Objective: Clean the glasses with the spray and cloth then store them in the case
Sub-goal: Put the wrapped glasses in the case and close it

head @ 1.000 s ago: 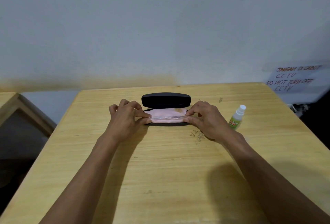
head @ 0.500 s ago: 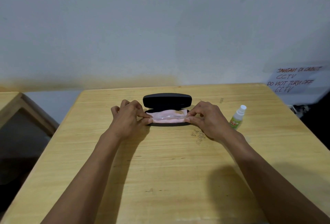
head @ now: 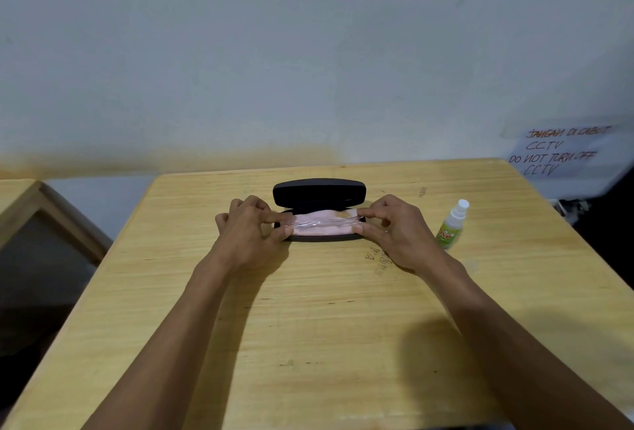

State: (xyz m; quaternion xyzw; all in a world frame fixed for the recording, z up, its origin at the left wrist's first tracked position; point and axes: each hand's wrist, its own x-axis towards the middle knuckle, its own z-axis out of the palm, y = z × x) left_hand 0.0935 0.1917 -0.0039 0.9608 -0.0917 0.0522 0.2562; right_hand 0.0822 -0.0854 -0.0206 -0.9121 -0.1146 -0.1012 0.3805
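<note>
A black glasses case [head: 319, 191] stands open on the wooden table [head: 308, 326], lid up at the back. A pink cloth [head: 319, 228] lies inside it, and clear-framed glasses [head: 324, 221] sit folded on top of the cloth. My left hand [head: 248, 232] pinches the left end of the glasses between thumb and fingers. At the right end, my right hand [head: 394, 229] pinches the glasses the same way. A small spray bottle [head: 452, 225] with a green label and white cap stands upright to the right of my right hand.
A pale wall rises just behind the table's far edge. A paper notice [head: 562, 152] with handwritten text hangs at the right. Another wooden table [head: 20, 210] stands to the left across a gap. Faint writing marks the table below the case.
Both hands have stayed at the ends of the glasses in the case. The fingers have shifted slightly and the glasses sit a little lower on the cloth.
</note>
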